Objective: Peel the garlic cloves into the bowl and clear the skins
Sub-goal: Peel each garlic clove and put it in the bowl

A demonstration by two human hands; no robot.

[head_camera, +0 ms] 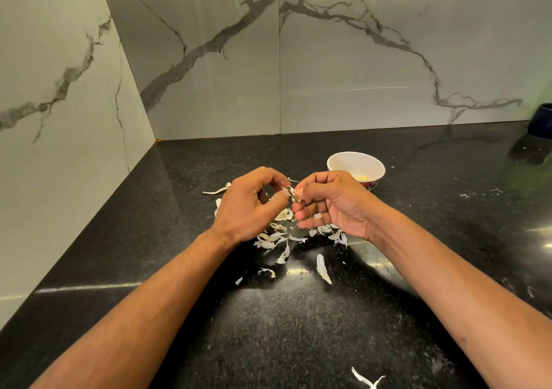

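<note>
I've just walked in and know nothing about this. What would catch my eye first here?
Two bare hands meet mid-frame over a black countertop, the left hand and right hand both pinching a small garlic clove. Beneath them lie scattered papery skins. Just behind the right hand stands a white bowl.

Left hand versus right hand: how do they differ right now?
The left hand shows its back, knuckles up; the right hand is turned so its curled fingers face the camera. The right hand partly hides the bowl; the left does not. Both pinch the garlic clove above the skins.
</note>
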